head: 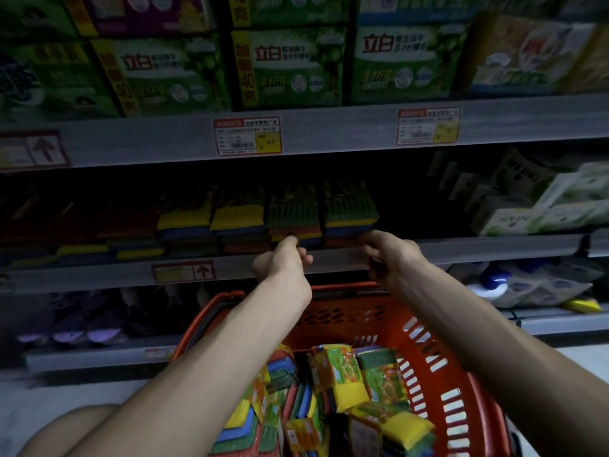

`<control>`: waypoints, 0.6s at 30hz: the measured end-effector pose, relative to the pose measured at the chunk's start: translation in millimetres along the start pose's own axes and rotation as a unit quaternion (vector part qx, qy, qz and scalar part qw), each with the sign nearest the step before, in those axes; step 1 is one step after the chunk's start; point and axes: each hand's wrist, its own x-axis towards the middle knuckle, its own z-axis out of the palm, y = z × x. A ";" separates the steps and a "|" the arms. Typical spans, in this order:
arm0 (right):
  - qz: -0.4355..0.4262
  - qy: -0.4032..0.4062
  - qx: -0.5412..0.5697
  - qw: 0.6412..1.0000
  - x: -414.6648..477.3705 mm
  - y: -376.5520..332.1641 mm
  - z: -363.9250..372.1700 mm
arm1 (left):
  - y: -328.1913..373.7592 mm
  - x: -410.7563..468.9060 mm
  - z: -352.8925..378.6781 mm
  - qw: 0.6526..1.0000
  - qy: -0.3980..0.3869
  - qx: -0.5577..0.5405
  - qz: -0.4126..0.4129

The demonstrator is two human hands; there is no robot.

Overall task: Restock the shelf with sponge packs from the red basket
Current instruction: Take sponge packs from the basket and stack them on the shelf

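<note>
The left hand (283,258) and right hand (389,255) touch the shelved packs (293,212), grip unclear; they should square the stacks flush with the shelf (478,249) edge.

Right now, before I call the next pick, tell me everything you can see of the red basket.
The red basket looks like moulded plastic, with rows of slots in its side wall and small holes in the far wall. It sits upright, low in front of the shelving, with its near part out of frame. Jumbled sponge packs lie in it. The left hand and right hand are up at the shelf, off it.
</note>
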 end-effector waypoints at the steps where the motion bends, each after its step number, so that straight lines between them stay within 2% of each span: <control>1: 0.001 -0.004 0.002 1.000 -1.5 -1.1 0.1 | -0.6 0.4 -0.4 1.000 -0.002 0.001 -0.001; 7: -0.005 -0.029 -0.019 0.999 -16.7 -6.3 -9.9 | -6.2 -4.2 -11.8 0.998 -0.046 0.035 -0.020; 10: -0.005 -0.042 -0.054 0.998 -29.5 -3.4 -23.4 | -9.8 -13.0 -24.1 0.988 -0.106 0.115 -0.004; 14: -0.018 -0.106 -0.100 0.989 -52.8 8.5 -40.7 | -18.0 -27.0 -44.8 0.954 -0.185 0.232 0.038; 18: -0.064 -0.148 -0.192 0.968 -74.9 24.0 -57.4 | -27.5 -37.6 -75.0 0.899 -0.248 0.351 0.083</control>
